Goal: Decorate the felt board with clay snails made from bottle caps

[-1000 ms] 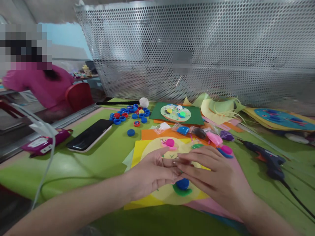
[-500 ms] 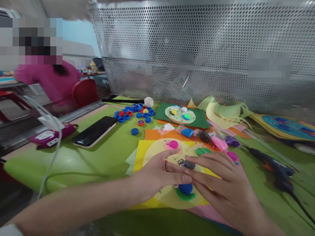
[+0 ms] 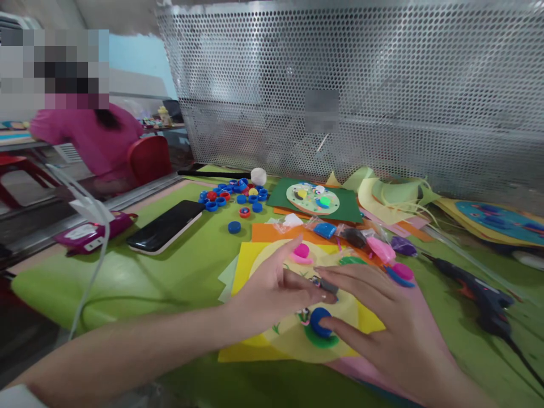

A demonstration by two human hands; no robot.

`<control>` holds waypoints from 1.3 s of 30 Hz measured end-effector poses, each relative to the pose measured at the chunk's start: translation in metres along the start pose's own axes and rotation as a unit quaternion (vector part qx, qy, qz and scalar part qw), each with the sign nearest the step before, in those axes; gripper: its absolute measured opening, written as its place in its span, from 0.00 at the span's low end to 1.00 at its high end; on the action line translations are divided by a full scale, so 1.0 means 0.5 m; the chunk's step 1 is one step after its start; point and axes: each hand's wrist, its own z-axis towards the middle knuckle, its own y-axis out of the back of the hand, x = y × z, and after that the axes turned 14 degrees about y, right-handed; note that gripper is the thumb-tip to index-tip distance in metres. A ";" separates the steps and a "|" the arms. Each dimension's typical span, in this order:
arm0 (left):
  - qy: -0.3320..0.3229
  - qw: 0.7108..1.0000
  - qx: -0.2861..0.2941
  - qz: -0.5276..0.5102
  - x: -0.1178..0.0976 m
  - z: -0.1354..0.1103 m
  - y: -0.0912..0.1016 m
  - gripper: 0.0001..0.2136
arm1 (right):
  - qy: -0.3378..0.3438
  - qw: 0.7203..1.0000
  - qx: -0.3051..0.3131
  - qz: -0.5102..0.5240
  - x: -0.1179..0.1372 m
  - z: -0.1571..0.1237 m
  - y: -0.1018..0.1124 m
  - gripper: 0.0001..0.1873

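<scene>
My left hand reaches in from the left over a pale yellow paper disc on a yellow sheet. Its thumb and a forefinger come together at a dark grey rounded piece with small googly eyes beside it; part of that piece is hidden. My right hand has its fingers spread, the upper fingertips over the grey piece. Its thumb tip is at a blue round piece, which sits on a green clay strip. A pink round piece lies at the disc's top.
Clay packets lie behind the sheet, and a glue gun is at right. Bottle caps, a phone and a purple power strip are left. A perforated metal panel stands behind; a person in pink sits far left.
My right thumb has moved away from my left hand, down to the blue piece. My left upper finger has lifted. The grey piece is now more covered, and the view has shifted slightly.
</scene>
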 end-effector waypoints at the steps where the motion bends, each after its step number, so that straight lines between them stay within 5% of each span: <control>1: 0.000 1.000 -0.002 0.013 0.001 -0.004 -0.003 0.43 | -0.005 1.000 0.001 -0.002 0.000 0.001 -0.001 0.15; 9: -0.142 0.982 -0.059 0.105 0.009 -0.020 -0.008 0.46 | 0.010 0.999 -0.027 0.027 0.005 0.000 -0.008 0.12; 22: -0.112 0.973 -0.012 0.203 0.021 -0.036 -0.004 0.36 | 0.008 1.000 -0.012 -0.006 -0.009 -0.002 0.002 0.10; 28: -0.154 0.944 0.010 0.292 0.013 -0.040 -0.011 0.37 | -0.001 1.000 0.020 -0.015 -0.007 0.000 0.001 0.15; 33: -0.192 0.904 0.094 0.370 0.013 -0.034 -0.021 0.36 | 0.003 0.999 0.035 -0.003 0.011 0.009 -0.016 0.21; 36: -0.235 0.872 0.073 0.423 0.013 -0.035 -0.020 0.35 | -0.018 0.999 0.043 0.002 0.011 0.006 -0.016 0.21; 39: -0.267 0.869 0.024 0.415 0.011 -0.039 -0.015 0.33 | -0.034 0.998 0.057 -0.015 0.000 -0.001 -0.005 0.20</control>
